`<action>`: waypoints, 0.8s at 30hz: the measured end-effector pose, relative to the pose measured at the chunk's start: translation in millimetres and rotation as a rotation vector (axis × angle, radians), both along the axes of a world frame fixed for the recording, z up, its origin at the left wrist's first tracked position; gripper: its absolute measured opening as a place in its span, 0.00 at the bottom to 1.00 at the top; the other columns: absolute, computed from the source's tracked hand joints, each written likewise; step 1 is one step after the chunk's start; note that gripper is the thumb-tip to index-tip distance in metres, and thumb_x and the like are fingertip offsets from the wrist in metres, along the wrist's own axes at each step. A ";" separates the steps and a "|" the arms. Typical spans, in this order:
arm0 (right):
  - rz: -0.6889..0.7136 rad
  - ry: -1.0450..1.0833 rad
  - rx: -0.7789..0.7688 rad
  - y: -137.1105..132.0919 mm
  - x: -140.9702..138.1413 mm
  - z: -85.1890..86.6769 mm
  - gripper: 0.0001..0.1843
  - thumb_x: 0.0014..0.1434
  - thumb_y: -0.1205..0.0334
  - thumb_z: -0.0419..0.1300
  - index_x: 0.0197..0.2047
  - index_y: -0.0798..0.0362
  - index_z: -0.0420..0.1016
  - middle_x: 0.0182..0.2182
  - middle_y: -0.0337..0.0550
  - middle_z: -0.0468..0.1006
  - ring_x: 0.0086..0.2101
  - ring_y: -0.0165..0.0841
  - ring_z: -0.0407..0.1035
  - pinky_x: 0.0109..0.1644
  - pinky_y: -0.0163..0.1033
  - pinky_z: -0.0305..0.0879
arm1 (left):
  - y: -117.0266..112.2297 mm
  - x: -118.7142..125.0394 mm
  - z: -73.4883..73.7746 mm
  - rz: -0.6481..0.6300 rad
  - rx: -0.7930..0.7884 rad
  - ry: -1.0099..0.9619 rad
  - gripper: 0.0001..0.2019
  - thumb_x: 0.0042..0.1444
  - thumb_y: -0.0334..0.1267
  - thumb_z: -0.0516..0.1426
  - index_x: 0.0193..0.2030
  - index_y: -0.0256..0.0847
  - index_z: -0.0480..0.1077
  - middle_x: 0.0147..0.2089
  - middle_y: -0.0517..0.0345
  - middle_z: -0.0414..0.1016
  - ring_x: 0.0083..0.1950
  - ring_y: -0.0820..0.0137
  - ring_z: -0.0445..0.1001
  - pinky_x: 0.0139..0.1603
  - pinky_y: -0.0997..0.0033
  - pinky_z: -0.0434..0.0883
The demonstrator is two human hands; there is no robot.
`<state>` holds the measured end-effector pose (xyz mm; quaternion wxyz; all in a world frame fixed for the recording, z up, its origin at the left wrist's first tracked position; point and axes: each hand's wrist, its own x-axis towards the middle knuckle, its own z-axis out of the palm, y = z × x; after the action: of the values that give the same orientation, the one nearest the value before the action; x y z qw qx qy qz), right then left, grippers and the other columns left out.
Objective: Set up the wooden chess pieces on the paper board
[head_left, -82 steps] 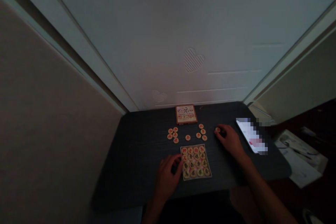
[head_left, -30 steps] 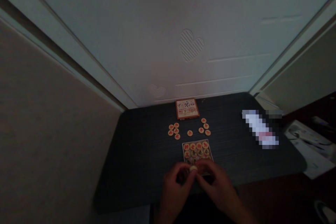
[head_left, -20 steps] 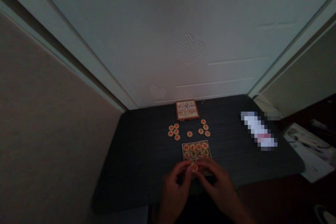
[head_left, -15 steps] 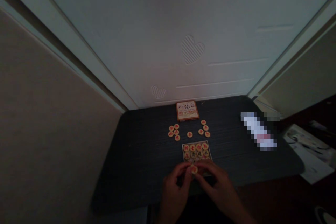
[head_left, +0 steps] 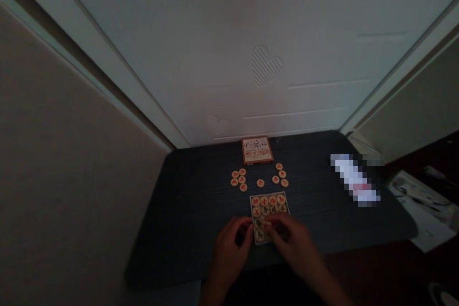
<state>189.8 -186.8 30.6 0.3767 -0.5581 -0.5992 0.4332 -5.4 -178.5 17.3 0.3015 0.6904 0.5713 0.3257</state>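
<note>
A small square tray (head_left: 268, 202) of round wooden chess pieces with red and black characters lies on a dark table (head_left: 193, 210). My left hand (head_left: 229, 246) rests at the tray's near left edge, fingers curled against it. My right hand (head_left: 292, 241) covers the tray's near right part. Its fingertips are pinched on a chess piece (head_left: 267, 224) low over the tray. The pieces under that hand are hidden.
Beyond the tray lie loose pieces: a cluster at left (head_left: 239, 180), a single one (head_left: 260, 183), and a cluster at right (head_left: 280, 175). A small printed box (head_left: 256, 149) stands by the wall. A blurred bright object (head_left: 355, 179) lies at right. Papers (head_left: 419, 205) lie past the table's right edge.
My right hand came back from the loose pieces to the tray. Both hands held one piece up near the tray's near edge, then lowered it; now the left hand has drawn off to the tray's side.
</note>
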 end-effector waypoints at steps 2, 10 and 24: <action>0.033 -0.001 0.000 2.7 -2.6 -1.1 0.10 0.66 0.54 0.60 0.46 0.47 0.79 0.41 0.44 0.83 0.40 0.37 0.78 0.47 0.42 0.75 | 0.0 -0.8 -4.2 -0.017 0.019 0.040 0.06 0.64 0.41 0.58 0.45 0.47 0.76 0.37 0.58 0.81 0.38 0.65 0.79 0.41 0.67 0.75; 0.032 -0.064 0.001 12.0 -11.9 -3.9 0.09 0.66 0.55 0.61 0.41 0.48 0.80 0.38 0.43 0.83 0.38 0.37 0.79 0.44 0.42 0.75 | -0.6 -0.7 -5.6 -0.041 0.034 0.065 0.06 0.65 0.41 0.57 0.44 0.47 0.76 0.37 0.58 0.81 0.38 0.65 0.79 0.43 0.65 0.75; 0.022 -0.174 0.076 5.9 -3.4 3.7 0.07 0.66 0.59 0.59 0.42 0.46 0.79 0.38 0.42 0.82 0.38 0.37 0.77 0.43 0.40 0.73 | 0.6 6.2 -3.9 0.027 0.018 0.077 0.07 0.63 0.46 0.60 0.42 0.47 0.75 0.34 0.60 0.78 0.34 0.67 0.77 0.39 0.68 0.73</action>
<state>186.4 -180.9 34.3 0.3393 -0.5722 -0.6517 0.3643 0.9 -177.9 13.4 0.2687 0.6973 0.5888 0.3079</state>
